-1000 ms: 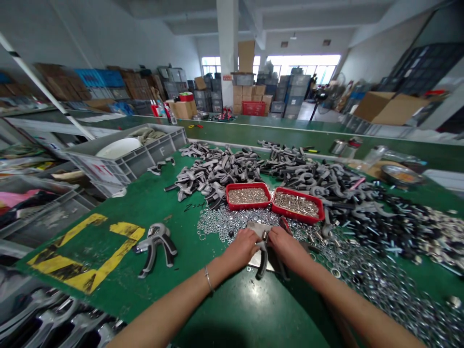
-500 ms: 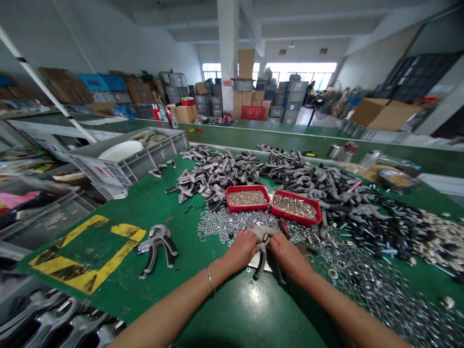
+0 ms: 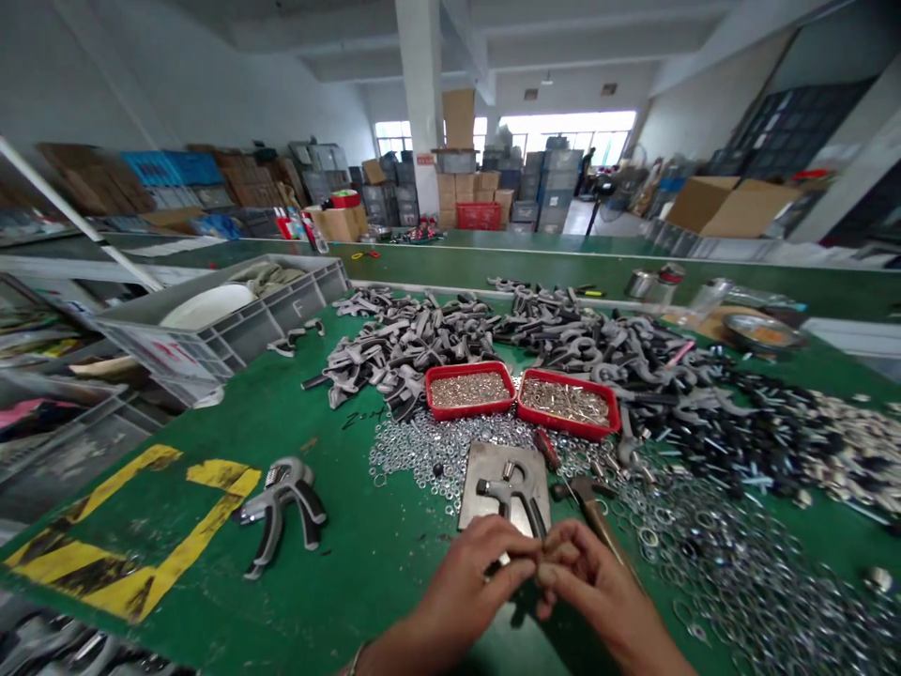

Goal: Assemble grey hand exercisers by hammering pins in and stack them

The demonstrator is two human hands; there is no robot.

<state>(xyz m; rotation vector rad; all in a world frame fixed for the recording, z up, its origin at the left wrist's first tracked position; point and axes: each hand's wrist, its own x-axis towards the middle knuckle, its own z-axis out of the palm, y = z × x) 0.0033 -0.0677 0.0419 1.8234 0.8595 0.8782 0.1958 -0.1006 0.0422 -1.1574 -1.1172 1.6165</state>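
Left hand point(image 3: 465, 587) and right hand point(image 3: 584, 587) moved down off metal plate point(image 3: 485, 469), now together at bottom centre, pinching small part point(image 3: 504, 560); hand gripper point(image 3: 511, 493) lies on plate.

Workbench, head view: left hand point(image 3: 465, 590) and right hand point(image 3: 584, 591), touching at the fingers, any held item hidden; hand gripper point(image 3: 513, 498) on metal plate point(image 3: 485, 465); hammer point(image 3: 598, 521) just beside; two red trays point(image 3: 469, 390); loose nuts point(image 3: 436, 451).
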